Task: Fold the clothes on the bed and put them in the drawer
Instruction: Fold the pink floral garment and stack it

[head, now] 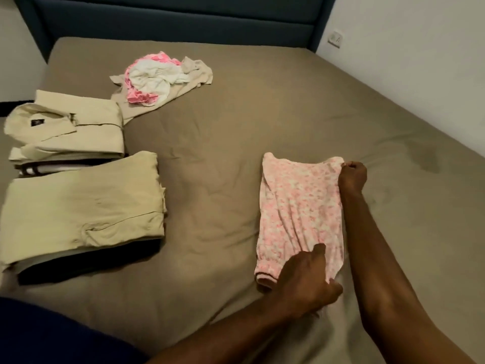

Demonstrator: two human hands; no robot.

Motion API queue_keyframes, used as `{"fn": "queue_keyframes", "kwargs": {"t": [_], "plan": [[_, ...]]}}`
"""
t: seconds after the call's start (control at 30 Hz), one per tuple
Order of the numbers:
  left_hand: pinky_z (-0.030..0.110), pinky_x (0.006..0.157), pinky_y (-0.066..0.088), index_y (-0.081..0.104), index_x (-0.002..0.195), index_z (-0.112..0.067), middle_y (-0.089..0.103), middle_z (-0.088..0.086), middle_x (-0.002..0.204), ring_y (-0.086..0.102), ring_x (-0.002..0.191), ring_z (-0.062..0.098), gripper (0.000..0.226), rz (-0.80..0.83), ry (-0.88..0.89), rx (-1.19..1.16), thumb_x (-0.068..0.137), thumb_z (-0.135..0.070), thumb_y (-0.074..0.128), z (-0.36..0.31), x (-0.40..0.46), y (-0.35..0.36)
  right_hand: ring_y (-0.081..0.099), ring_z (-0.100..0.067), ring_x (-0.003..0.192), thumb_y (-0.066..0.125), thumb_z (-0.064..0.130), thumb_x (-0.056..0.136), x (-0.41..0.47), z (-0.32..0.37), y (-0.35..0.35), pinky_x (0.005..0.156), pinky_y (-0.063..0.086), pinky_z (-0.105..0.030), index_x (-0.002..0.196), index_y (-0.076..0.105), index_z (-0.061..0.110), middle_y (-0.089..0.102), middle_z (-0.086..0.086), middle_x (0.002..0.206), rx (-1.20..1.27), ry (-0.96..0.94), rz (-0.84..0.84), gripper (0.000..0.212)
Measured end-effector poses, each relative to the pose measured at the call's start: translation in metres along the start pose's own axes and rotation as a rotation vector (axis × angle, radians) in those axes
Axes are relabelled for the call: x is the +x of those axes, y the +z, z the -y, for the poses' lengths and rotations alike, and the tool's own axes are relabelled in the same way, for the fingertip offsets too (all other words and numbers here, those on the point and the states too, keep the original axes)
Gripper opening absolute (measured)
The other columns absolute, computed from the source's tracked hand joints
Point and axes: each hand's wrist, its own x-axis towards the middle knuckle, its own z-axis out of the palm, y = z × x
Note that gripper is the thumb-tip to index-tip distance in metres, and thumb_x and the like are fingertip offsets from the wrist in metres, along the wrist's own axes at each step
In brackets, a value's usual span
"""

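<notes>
Pink floral garment lies between both hands, each pinching one end

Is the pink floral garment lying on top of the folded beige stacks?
No, the pink floral garment lies apart on the bed sheet.

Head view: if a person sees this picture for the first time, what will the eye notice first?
First, the pink garment on the bed, right of centre: the right hand pinches its far corner, and the left hand holds its near end. Next, two folded beige stacks lie at the left edge. An unfolded pile of pink, white and beige clothes waits near the headboard.
</notes>
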Motion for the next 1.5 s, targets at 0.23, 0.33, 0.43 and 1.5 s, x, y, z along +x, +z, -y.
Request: {"fn": "queue_keyframes", "kwargs": {"t": [0.23, 0.33, 0.43, 1.5], "plan": [[0.04, 0.074, 0.036, 0.004, 0.16, -0.01, 0.066, 0.015, 0.117, 0.065, 0.103, 0.038, 0.105, 0.005, 0.037, 0.312, 0.09, -0.061, 0.064, -0.006, -0.001, 0.04, 0.065, -0.029, 0.097, 0.068, 0.033, 0.092, -0.013, -0.091, -0.046, 0.079, 0.049, -0.031, 0.106, 0.067, 0.007, 0.072, -0.012, 0.11, 0.042, 0.191, 0.001, 0.03], [0.039, 0.075, 0.049, 0.025, 0.153, -0.024, 0.069, -0.002, 0.105, 0.068, 0.093, 0.024, 0.085, -0.254, 0.118, 0.318, 0.09, -0.076, 0.048, 0.037, -0.019, 0.011, 0.07, -0.033, 0.087, 0.066, 0.049, 0.074, 0.013, -0.128, -0.049, 0.083, 0.059, -0.048, 0.09, 0.063, 0.023, 0.074, -0.009, 0.096, 0.102, 0.192, -0.122, 0.031], [0.034, 0.083, 0.049, 0.023, 0.148, -0.039, 0.065, -0.011, 0.115, 0.063, 0.104, 0.014, 0.087, -0.284, 0.07, 0.334, 0.081, -0.086, 0.049, 0.081, -0.03, -0.034, 0.07, -0.033, 0.089, 0.057, 0.038, 0.076, -0.032, -0.127, -0.074, 0.085, 0.059, -0.049, 0.093, 0.066, 0.018, 0.074, -0.009, 0.097, 0.019, 0.209, -0.163, 0.028], [0.034, 0.07, 0.058, 0.073, 0.121, -0.022, 0.076, -0.005, 0.08, 0.068, 0.059, 0.01, 0.041, -0.226, 0.151, -0.192, 0.081, -0.026, 0.063, 0.156, -0.069, -0.042, 0.067, -0.034, 0.068, 0.072, 0.003, 0.085, -0.35, -0.041, -0.134, 0.054, 0.057, -0.036, 0.083, 0.067, 0.0, 0.07, -0.018, 0.077, 0.241, 0.607, 0.11, 0.007]]}}
